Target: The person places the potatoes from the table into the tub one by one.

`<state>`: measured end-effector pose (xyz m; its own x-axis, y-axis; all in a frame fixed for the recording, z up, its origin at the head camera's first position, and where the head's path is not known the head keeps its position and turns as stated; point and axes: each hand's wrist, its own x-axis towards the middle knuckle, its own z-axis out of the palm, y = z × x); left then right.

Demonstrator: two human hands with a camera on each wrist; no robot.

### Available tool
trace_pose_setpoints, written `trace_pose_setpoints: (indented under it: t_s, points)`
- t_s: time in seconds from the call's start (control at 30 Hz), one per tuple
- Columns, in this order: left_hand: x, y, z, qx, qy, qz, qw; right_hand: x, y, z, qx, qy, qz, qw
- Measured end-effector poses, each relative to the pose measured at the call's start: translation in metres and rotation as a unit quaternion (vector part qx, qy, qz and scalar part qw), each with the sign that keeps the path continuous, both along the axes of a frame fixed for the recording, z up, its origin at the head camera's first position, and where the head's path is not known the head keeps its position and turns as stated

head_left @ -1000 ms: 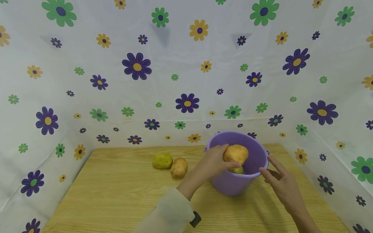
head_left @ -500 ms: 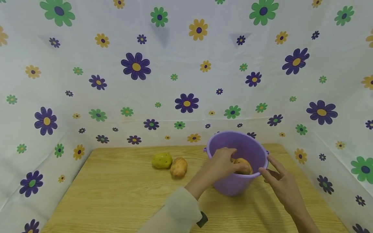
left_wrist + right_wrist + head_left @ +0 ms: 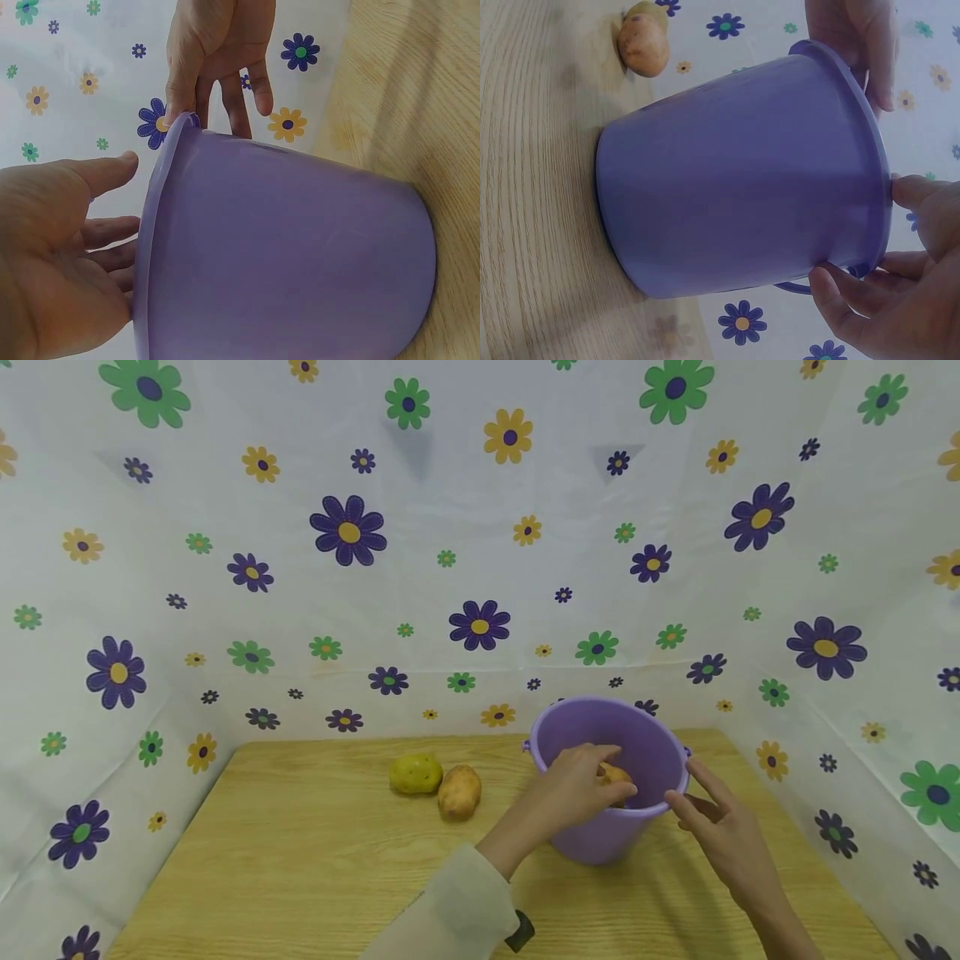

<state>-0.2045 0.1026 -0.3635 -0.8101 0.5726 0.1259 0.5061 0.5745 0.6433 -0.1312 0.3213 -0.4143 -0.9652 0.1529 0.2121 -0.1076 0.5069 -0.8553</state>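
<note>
In the head view, my left hand (image 3: 577,783) is over the mouth of a purple bucket (image 3: 600,839). Its thumb and fingers are spread apart, and the left wrist view shows nothing between them. A potato (image 3: 615,774) lies lower inside the bucket, partly hidden by that hand. My right hand (image 3: 731,843) holds the bucket's right rim, thumb at the edge and fingers against the outer side. On the table, left of the bucket, a greenish potato (image 3: 416,774) and a brown potato (image 3: 460,792) lie side by side.
The bucket stands upright on the wooden table (image 3: 315,860), near its back right corner. A white flowered curtain (image 3: 420,552) encloses the back and both sides. A dark strap piece (image 3: 521,932) shows beneath the left sleeve.
My left hand has lowered a potato into the bucket and let it go; the potato now sits deeper inside. My right hand stays at the rim.
</note>
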Motion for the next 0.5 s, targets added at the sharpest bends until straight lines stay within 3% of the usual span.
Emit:
trace_pose_setpoints:
  t_s: [0.27, 0.5]
  points:
    - [0.001, -0.007, -0.001, 0.050, 0.000, 0.000, 0.9987, -0.001, 0.000, -0.001, -0.015, 0.017, 0.012, 0.9997]
    - [0.001, -0.016, -0.001, 0.063, 0.040, 0.003, 0.9972, -0.002, 0.001, -0.003, -0.014, 0.024, 0.015, 0.9995]
